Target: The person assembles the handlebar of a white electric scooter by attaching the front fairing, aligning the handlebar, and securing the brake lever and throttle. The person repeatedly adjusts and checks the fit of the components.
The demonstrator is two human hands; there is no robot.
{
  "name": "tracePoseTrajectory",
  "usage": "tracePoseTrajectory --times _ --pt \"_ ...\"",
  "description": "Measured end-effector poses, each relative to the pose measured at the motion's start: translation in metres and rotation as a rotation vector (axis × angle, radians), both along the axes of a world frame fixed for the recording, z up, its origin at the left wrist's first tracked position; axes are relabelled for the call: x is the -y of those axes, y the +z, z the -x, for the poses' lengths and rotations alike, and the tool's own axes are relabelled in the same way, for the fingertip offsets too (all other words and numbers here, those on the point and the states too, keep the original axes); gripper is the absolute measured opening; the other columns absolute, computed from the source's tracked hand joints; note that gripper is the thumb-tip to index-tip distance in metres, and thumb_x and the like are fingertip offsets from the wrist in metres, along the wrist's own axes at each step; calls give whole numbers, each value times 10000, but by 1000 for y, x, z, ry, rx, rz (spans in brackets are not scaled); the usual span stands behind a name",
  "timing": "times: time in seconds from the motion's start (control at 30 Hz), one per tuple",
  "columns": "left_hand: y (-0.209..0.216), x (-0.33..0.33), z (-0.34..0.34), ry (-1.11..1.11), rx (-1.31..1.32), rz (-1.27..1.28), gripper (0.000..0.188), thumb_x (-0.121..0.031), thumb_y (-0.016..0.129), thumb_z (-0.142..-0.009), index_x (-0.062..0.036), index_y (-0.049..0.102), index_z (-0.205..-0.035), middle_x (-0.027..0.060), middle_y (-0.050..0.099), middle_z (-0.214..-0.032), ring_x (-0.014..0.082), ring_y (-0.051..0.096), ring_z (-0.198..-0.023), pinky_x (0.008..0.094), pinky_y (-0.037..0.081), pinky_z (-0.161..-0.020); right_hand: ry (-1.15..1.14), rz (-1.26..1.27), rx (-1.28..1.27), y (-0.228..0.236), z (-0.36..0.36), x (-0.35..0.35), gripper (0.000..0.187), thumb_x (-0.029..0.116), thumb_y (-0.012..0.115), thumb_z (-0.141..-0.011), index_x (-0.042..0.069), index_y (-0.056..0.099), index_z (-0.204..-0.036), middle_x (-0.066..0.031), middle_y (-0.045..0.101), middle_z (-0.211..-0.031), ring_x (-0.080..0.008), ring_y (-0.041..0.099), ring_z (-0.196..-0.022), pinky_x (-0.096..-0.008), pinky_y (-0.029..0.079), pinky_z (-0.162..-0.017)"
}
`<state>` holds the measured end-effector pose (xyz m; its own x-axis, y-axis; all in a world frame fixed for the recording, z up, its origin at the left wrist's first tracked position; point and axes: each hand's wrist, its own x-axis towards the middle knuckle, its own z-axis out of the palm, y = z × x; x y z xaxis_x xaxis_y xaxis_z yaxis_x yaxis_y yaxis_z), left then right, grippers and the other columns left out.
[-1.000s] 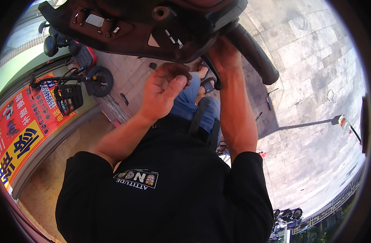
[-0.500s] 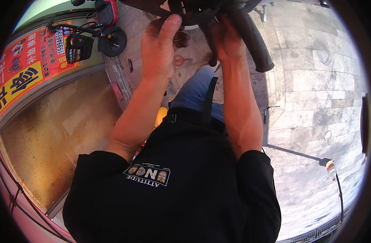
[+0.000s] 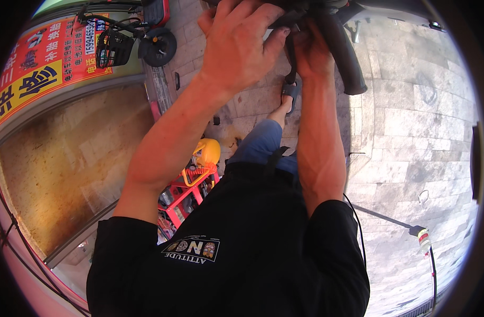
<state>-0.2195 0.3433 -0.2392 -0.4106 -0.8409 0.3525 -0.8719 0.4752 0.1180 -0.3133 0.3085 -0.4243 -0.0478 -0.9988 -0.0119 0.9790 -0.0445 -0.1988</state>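
A black handlebar grip (image 3: pixel 343 58) slants down from dark vehicle parts at the top edge, with a thin black brake lever (image 3: pixel 291 63) to its left. My left hand (image 3: pixel 239 45) reaches over the dark parts by the lever's upper end. Its fingers are bent and its thumb lies close to the forefinger; what they hold is hidden. Between lever and grip, my right hand (image 3: pixel 314 55) is raised, its fingers lost in shadow under the handlebar, so their hold cannot be made out.
A red rack (image 3: pixel 192 185) with tools and a yellow rounded object (image 3: pixel 208 152) stands left of my body. Further left are a red and yellow sign (image 3: pixel 46 68) and a scooter wheel (image 3: pixel 157 47) with a black basket (image 3: pixel 114 50). A sandalled foot (image 3: pixel 291 95) rests on the paving.
My left hand has moved up and right, from a raised thumb with curled fingers to reaching over the dark parts. My right hand stays by the grip. The red rack has come into view.
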Motion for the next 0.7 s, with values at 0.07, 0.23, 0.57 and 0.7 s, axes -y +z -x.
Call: tracePoseTrajectory --times 0.07,0.23,0.57,0.7 --pt "3 -1 -3 3 30 -48 343 -208 717 -802 -117 640 -1124 78 634 -1047 307 539 -1072 464 363 -911 66 48 54 -1 3 1 464 214 689 -910 86 557 -1335 -83 594 -1331 -247 536 -1249 -424 434 -1058" --pt "12 4 -7 10 174 -114 343 -154 705 -795 -146 646 -1133 75 620 -1016 292 548 -1030 486 386 -861 206 63 153 -6 12 4 435 214 618 -952 80 530 -1357 -102 567 -1358 -268 515 -1278 -464 410 -1087" --pt "25 22 -22 -219 127 -245 317 -55 594 -795 -44 620 -1111 155 589 -989 371 546 -987 455 477 -853 267 14 142 -10 14 0 433 242 534 -1004 59 476 -1393 -137 532 -1387 -302 490 -1315 -524 435 -1079" --pt "32 23 -15 -222 245 -286 251 -54 562 -799 -30 609 -1045 152 589 -953 356 554 -962 449 469 -851 329 210 178 -5 23 -5 456 269 544 -1002 46 473 -1394 -127 535 -1392 -290 505 -1309 -499 444 -1073"
